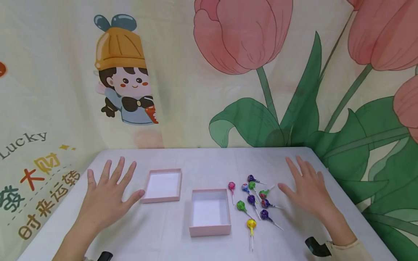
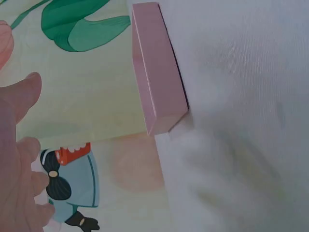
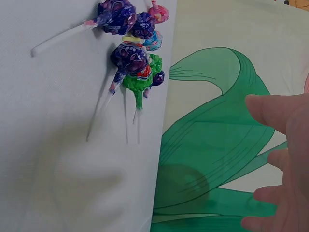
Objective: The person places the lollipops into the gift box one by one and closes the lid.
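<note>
Pink in the head view: uncovered box (image 1: 210, 231), shallow lid (image 1: 161, 200) near it on the left, loose lollipops (image 1: 251, 199) on the white table (image 1: 137, 235) to the right. Left hand (image 1: 106, 199) and right hand (image 1: 308, 192) both spread, fingers extended, holding nothing.

Left wrist view: thumb and fingers apart from a pink wall, apparently of the lid.

Right wrist view: lollipops clustered on the table, fingers well apart from them. Judging by this: lid off, every visible lollipop outside the box, handling seemingly not yet begun, all of it left.
</note>
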`<act>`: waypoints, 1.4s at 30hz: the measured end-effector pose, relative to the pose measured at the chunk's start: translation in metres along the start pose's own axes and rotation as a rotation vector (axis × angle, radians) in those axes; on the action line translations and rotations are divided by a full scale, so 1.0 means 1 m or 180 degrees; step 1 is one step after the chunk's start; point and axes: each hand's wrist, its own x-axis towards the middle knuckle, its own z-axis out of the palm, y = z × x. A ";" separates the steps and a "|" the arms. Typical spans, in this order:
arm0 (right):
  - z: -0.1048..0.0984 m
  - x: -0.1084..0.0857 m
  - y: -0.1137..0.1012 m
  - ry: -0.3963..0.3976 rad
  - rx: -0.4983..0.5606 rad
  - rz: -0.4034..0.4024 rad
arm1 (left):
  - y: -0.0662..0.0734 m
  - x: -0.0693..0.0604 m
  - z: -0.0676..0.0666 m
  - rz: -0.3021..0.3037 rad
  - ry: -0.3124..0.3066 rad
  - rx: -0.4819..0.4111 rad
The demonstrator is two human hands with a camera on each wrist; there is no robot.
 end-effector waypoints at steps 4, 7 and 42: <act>-0.003 0.007 -0.006 0.0121 0.0094 -0.0163 | 0.009 -0.002 -0.001 0.0073 0.0027 -0.0169; -0.003 0.011 -0.011 0.0148 0.0195 -0.0198 | 0.019 -0.001 -0.001 0.0086 -0.0011 -0.0345; 0.040 0.054 -0.033 -0.0257 0.0988 -0.0306 | 0.130 -0.024 0.017 -0.0401 -0.0529 -0.3108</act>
